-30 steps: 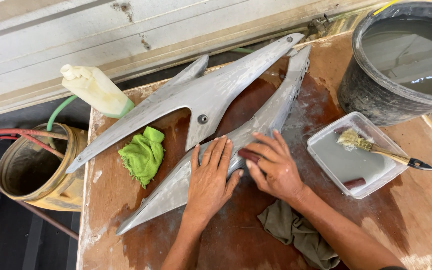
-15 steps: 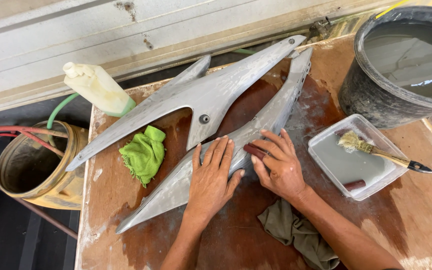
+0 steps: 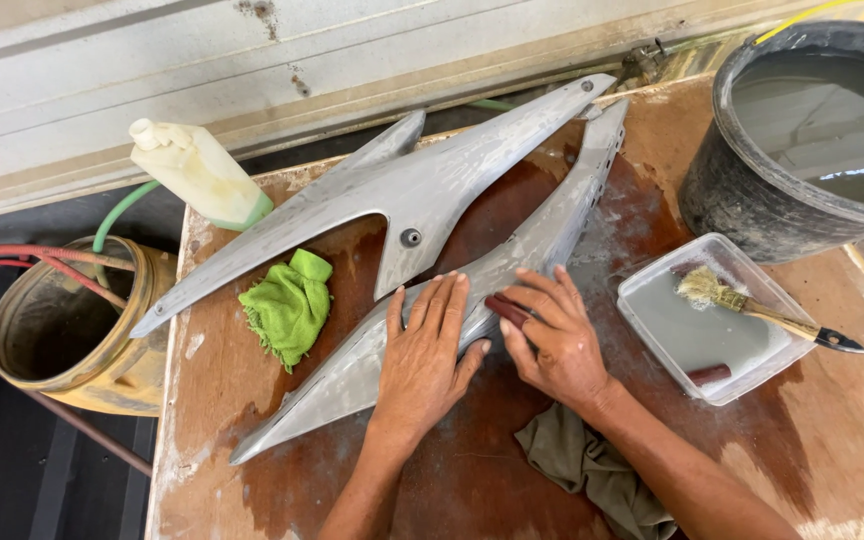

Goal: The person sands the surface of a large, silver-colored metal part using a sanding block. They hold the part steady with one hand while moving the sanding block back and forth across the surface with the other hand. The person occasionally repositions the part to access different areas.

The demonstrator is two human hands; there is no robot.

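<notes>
- The left hand [image 3: 422,350] lies flat, fingers spread, on the lower grey panel [image 3: 372,360], which stretches from the lower left of the frame to the upper right across the brown tabletop [image 3: 852,430].
- The right hand [image 3: 552,335] is just beside it; its grip is pressed onto a small dark red piece [image 3: 504,308] against the same panel.
- A second grey panel [image 3: 402,195] lies above, toward the upper middle of the frame.
- A green rag [image 3: 287,305] sits between the two panels, at the left.
- A dull olive cloth [image 3: 582,470] lies under the right forearm.
- At the right, a clear plastic tub [image 3: 642,290] holds cloudy water and a brush [image 3: 752,303].
- A black bucket [image 3: 742,200] with water stands in the upper right.
- A pale bottle [image 3: 197,175] lies at the upper left edge of the tabletop.
</notes>
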